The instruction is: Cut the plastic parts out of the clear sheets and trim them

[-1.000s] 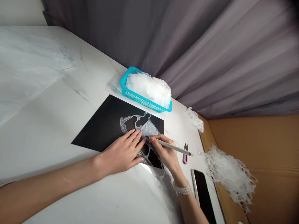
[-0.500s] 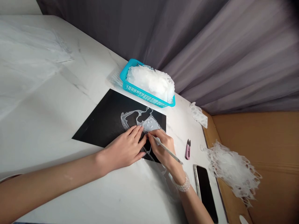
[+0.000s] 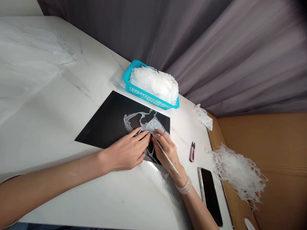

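A translucent cut-out sheet (image 3: pixel 153 125) with curved openings lies on a black mat (image 3: pixel 100 123), running past its near edge onto the table. My left hand (image 3: pixel 129 150) rests on it, fingers stretched out and touching the sheet, holding nothing. Close on its right, my right hand (image 3: pixel 166 147) is closed round a slim white pen-like tool (image 3: pixel 171 163), its back end slanting toward my wrist. The tool's tip is hidden among the fingertips at the sheet.
Behind the mat stands a blue basket (image 3: pixel 148 98) heaped with white translucent pieces. To the right lie pink thread snips (image 3: pixel 192 152), a phone (image 3: pixel 211 196) and a white patterned piece (image 3: pixel 203 117). A pile of lacy scraps (image 3: pixel 240 174) hangs by a cardboard box (image 3: pixel 275 150).
My left fingers have shifted slightly and drawn closer together on the sheet. My right hand has moved a little, and the tool now stands at a steeper slant.
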A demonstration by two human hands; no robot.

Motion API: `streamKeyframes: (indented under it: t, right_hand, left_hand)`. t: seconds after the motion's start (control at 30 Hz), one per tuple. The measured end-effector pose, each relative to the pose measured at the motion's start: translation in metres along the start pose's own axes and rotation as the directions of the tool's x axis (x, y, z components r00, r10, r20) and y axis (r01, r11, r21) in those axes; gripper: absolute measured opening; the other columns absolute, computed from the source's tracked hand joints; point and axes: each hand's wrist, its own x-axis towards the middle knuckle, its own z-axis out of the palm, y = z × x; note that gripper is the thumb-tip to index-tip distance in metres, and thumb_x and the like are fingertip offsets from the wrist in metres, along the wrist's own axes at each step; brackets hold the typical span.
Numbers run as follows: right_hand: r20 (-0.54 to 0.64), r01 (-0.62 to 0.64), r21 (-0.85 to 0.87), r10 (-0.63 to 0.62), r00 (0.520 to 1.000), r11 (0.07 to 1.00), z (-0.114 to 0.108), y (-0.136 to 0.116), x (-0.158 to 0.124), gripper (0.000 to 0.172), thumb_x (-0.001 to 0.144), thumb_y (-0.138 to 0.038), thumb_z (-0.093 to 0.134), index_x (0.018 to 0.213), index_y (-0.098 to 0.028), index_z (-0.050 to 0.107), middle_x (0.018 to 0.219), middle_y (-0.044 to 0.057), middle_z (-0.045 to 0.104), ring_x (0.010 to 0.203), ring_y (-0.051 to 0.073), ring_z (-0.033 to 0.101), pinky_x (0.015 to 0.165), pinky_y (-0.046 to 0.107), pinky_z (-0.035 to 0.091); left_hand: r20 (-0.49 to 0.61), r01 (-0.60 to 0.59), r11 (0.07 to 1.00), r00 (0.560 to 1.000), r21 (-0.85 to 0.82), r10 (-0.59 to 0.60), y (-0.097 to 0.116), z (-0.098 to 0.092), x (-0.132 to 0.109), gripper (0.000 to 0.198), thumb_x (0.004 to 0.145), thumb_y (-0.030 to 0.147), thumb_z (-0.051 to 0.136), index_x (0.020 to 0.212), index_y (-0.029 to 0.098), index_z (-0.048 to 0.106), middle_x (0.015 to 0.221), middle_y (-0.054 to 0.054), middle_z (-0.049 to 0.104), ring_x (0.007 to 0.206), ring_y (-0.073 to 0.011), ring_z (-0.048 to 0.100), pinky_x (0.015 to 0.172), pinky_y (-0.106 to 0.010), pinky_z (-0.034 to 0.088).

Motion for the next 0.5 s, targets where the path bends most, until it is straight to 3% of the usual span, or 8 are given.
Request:
streamKeyframes:
  t: [0.17, 0.27, 0.33, 0.37, 0.43, 0.47, 0.5]
  right_hand:
    - [0.104, 0.105, -0.066, -0.098, 0.99, 0.992, -0.001, 0.002, 0.002, 0.03, 0.102, -0.018, 0.042, 0.12, -0.02, 0.065, 0.128, 0.016, 0.068, 0.123, 0.029, 0.062, 0.099, 0.049, 0.051]
    - [0.104, 0.101, 0.019, -0.103, 0.989, 0.995, 0.002, 0.002, 0.005, 0.032, 0.102, -0.018, 0.041, 0.12, -0.021, 0.067, 0.125, 0.014, 0.07, 0.119, 0.027, 0.064, 0.099, 0.046, 0.051]
    - [0.015, -0.036, 0.162, 0.034, 0.999, 0.986, -0.002, 0.008, 0.008, 0.029, 0.101, -0.023, 0.045, 0.115, -0.023, 0.07, 0.116, 0.01, 0.074, 0.109, 0.024, 0.069, 0.095, 0.041, 0.054]
    - [-0.051, -0.144, 0.268, 0.163, 0.985, 0.953, -0.007, 0.014, 0.01, 0.025, 0.1, -0.026, 0.049, 0.111, -0.023, 0.071, 0.111, 0.009, 0.075, 0.103, 0.023, 0.071, 0.092, 0.039, 0.056]
    - [-0.17, -0.326, 0.494, 0.458, 0.873, 0.806, -0.025, 0.036, 0.015, 0.021, 0.095, -0.034, 0.058, 0.105, -0.022, 0.072, 0.103, 0.009, 0.075, 0.094, 0.022, 0.073, 0.086, 0.036, 0.058]
    - [-0.2, -0.37, 0.61, 0.588, 0.784, 0.701, -0.037, 0.051, 0.017, 0.02, 0.091, -0.036, 0.062, 0.102, -0.021, 0.071, 0.101, 0.009, 0.075, 0.093, 0.022, 0.073, 0.084, 0.036, 0.058]
    - [-0.233, -0.373, 0.658, 0.648, 0.725, 0.654, -0.05, 0.066, 0.018, 0.019, 0.09, -0.037, 0.063, 0.099, -0.021, 0.069, 0.098, 0.009, 0.074, 0.09, 0.022, 0.073, 0.082, 0.035, 0.059]
  left_hand:
    - [-0.002, -0.032, 0.998, 0.999, -0.059, 0.032, -0.009, 0.003, -0.003, 0.047, 0.102, 0.029, 0.034, 0.134, 0.003, 0.057, 0.139, -0.018, 0.061, 0.133, -0.0313, 0.051, 0.116, -0.047, 0.027]
    - [-0.007, -0.048, 0.995, 0.999, -0.09, 0.048, -0.014, 0.004, -0.003, 0.048, 0.102, 0.029, 0.034, 0.135, 0.005, 0.057, 0.138, -0.017, 0.062, 0.131, -0.0311, 0.052, 0.116, -0.047, 0.027]
    - [-0.012, -0.054, 0.993, 0.999, -0.105, 0.053, -0.017, 0.005, -0.003, 0.049, 0.101, 0.027, 0.034, 0.138, 0.004, 0.054, 0.141, -0.017, 0.059, 0.134, -0.0309, 0.05, 0.116, -0.046, 0.026]
    - [-0.011, -0.057, 0.992, 0.998, -0.114, 0.056, -0.018, 0.005, -0.004, 0.049, 0.1, 0.026, 0.034, 0.14, 0.004, 0.052, 0.143, -0.017, 0.057, 0.135, -0.0303, 0.048, 0.117, -0.045, 0.026]
    - [0.002, -0.059, 0.989, 0.998, -0.132, 0.06, -0.018, 0.005, -0.004, 0.05, 0.099, 0.024, 0.035, 0.142, 0.005, 0.051, 0.147, -0.016, 0.054, 0.137, -0.029, 0.047, 0.118, -0.043, 0.026]
    - [0.01, -0.059, 0.988, 0.998, -0.139, 0.061, -0.019, 0.005, -0.005, 0.05, 0.098, 0.024, 0.036, 0.142, 0.005, 0.05, 0.147, -0.015, 0.054, 0.138, -0.0285, 0.046, 0.118, -0.042, 0.025]
    - [0.015, -0.059, 0.988, 0.998, -0.143, 0.062, -0.018, 0.005, -0.005, 0.05, 0.098, 0.023, 0.036, 0.142, 0.005, 0.05, 0.147, -0.015, 0.054, 0.138, -0.0283, 0.046, 0.119, -0.041, 0.025]
